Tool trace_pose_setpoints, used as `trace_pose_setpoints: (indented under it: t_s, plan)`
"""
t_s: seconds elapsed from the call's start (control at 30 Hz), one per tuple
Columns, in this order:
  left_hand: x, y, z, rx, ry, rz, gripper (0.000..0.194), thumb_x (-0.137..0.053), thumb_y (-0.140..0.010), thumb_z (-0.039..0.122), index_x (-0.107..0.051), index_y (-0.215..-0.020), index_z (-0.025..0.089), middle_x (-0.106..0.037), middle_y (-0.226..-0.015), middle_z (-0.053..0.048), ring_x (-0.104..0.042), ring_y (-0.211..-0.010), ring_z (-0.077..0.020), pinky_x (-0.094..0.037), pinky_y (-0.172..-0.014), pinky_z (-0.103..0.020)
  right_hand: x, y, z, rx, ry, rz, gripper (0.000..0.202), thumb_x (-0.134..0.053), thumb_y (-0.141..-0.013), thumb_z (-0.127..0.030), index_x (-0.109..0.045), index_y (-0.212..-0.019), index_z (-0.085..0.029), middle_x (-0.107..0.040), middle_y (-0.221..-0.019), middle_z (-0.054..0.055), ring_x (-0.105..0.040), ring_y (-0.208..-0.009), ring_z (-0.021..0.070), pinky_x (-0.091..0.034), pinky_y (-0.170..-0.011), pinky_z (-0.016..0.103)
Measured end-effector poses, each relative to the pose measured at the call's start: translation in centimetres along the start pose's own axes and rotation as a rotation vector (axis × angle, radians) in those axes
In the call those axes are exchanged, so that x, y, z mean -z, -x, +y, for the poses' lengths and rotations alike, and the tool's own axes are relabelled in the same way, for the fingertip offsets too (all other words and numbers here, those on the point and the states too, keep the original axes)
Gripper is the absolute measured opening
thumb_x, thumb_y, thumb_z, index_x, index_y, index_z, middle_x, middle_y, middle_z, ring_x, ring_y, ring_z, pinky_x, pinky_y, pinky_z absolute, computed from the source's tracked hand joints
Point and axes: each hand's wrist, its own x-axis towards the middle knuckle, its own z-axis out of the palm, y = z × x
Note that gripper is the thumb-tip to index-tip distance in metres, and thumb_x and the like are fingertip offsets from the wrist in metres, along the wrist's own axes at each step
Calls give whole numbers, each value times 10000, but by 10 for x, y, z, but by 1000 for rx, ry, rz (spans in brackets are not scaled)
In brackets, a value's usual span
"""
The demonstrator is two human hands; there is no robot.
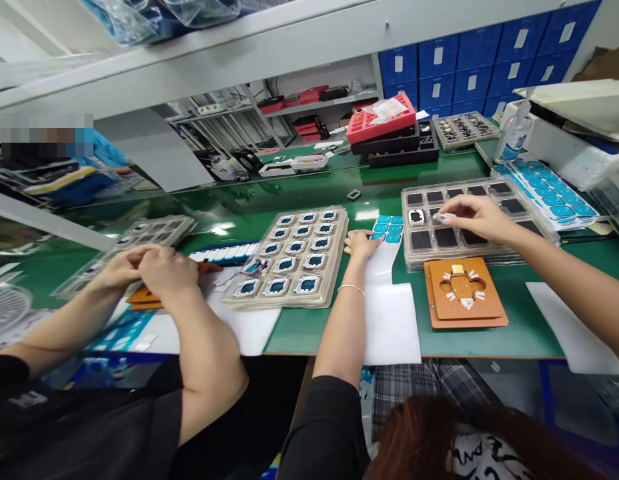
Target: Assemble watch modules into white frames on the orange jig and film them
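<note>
My left hand (362,244) lies on a white strip with blue stickers (388,227), thumb and fingers apart, touching its left edge. A bracelet is round that wrist. My right hand (477,217) pinches a small white-framed part (442,218) over the clear plastic tray (412,257) with dark square pockets. Another white-framed part (416,217) sits in a pocket left of that hand. In front of the tray is an orange fixture (467,320) with a round centre and small white pieces on it.
A co-worker's hands (162,267) work together at left. Between us is a tray (334,267) of several white-framed parts. A loose part (354,195) lies behind it. Blue sticker sheets (554,190) and a pump bottle (513,137) stand at back right. White paper (392,327) lies in front.
</note>
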Motion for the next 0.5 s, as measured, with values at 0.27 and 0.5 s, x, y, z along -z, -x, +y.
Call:
trace_pose_setpoints:
  t_s: [0.27, 0.5]
  plan:
    - [-8, -10, -2, 129, 40, -7, 366, -782, -759, 445, -654, -1037, 242, -473, -1376, -115, -411, -1330, -363, -327, -1070, -491, 27, 79, -23, 128, -380, -135, 186, -729, -850, -247, -766, -1021, -307, -715, -907, 27, -664, -827, 154, -543, -684, 270]
    - [-9, -9, -2, 158, 52, 0, 334, -788, -759, 411, -638, -1027, 281, -445, -1393, -69, -387, -1359, -310, -305, -1060, -409, 28, 106, -11, 104, -259, -185, 229, -696, -876, -218, -728, -1086, -306, -753, -974, 16, -712, -816, 150, -586, -649, 230]
